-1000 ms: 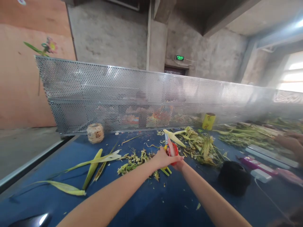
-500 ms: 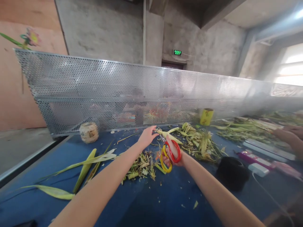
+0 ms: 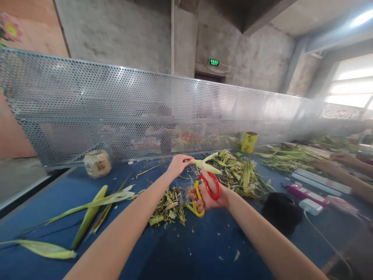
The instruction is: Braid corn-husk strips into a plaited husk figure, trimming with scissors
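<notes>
My right hand (image 3: 210, 194) grips scissors (image 3: 205, 186) with one red and one yellow handle loop, blades pointing up and away from me. My left hand (image 3: 178, 165) is closed on the end of a pale yellow-green leaf piece (image 3: 205, 165) lying across the scissor blades. Both hands hover above a heap of cut plant scraps (image 3: 169, 202) on the blue table (image 3: 186, 249).
Long green leaves (image 3: 96, 202) lie at the left, a bigger leaf pile (image 3: 241, 175) at the right. A twine ball (image 3: 97, 163), a yellow cup (image 3: 248, 142), a black spool (image 3: 281, 212) and a perforated metal screen (image 3: 116, 109) stand around. Another person's arms (image 3: 346, 171) work at far right.
My left hand left the right hand, reached forward and closed on the leaf piece. The scissors tilted up, handle loops now in view near the leaf. The camera turned a little right.
</notes>
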A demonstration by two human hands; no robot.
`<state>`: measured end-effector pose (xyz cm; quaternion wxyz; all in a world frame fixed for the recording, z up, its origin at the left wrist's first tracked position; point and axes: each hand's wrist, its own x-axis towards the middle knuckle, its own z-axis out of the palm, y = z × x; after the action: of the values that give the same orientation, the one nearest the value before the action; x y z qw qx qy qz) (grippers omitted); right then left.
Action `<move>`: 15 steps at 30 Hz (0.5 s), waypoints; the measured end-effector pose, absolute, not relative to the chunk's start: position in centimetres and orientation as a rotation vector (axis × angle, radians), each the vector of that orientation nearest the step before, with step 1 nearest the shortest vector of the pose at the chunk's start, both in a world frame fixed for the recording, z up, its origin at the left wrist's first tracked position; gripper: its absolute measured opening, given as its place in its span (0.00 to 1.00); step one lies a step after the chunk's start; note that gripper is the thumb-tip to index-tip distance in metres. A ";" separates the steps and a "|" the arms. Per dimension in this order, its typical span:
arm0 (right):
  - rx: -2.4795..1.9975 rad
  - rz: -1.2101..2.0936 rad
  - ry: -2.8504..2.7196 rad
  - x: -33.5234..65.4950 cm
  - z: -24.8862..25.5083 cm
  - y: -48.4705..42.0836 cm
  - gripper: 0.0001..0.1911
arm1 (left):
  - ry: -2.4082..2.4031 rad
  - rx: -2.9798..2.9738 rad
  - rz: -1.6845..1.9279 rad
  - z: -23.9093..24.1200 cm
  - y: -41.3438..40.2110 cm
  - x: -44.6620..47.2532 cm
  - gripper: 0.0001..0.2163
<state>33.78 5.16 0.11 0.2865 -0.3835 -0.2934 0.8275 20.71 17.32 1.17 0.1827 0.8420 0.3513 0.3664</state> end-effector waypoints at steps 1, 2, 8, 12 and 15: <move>-1.010 2.248 -0.779 34.0 0.2 5.2 0.36 | 0.980 2.382 1.030 1.0 17.4 20.7 0.12; -1.008 2.273 -0.776 34.2 0.4 5.3 0.36 | 0.971 2.389 1.027 0.9 17.5 20.7 0.12; -1.167 2.305 -0.831 35.8 2.2 6.2 0.35 | 0.979 2.418 1.036 1.0 18.1 20.2 0.13; -1.263 2.297 -0.906 36.6 2.9 6.8 0.34 | 0.990 2.435 1.023 1.2 18.3 19.9 0.12; -1.283 2.305 -0.988 37.0 2.9 6.9 0.33 | 0.998 2.436 0.993 1.1 18.4 19.8 0.11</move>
<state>36.97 6.95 2.90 0.1614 -0.4496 -0.3462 0.8074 19.80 18.36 1.10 0.1634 0.8542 0.3498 0.3482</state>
